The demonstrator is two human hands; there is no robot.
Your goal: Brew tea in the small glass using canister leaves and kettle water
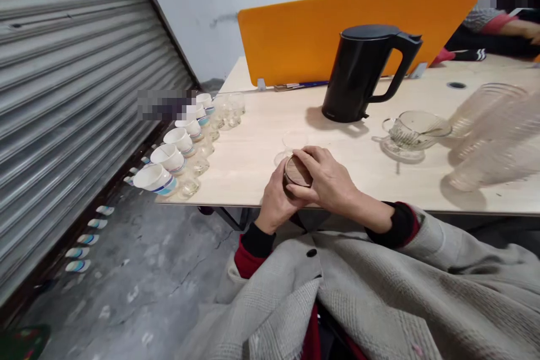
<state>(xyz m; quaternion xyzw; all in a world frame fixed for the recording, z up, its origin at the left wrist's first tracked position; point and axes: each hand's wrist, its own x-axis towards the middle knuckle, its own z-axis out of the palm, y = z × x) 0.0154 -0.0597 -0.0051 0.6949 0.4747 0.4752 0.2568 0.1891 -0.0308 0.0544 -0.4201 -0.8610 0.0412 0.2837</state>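
A small round container with a wood-grain lid (298, 171) is held between my two hands near the table's front edge. My left hand (275, 198) is closed around its left side. My right hand (331, 179) grips the lid's right edge, its fingers curled over the top and thumb along the near side. Most of the container's body is hidden by my hands. Just beyond them stands a small clear cup (295, 139). To the right, a clear glass pitcher (417, 130) with a handle has green leafy bits inside.
A black electric kettle (358, 76) stands before an orange partition (291, 39). Several white-and-blue paper cups (167, 158) and small glass cups (198, 165) line the table's left edge. Stacked clear plastic cups (493, 140) lie at right. Another person's arm (512, 28) shows beyond the partition.
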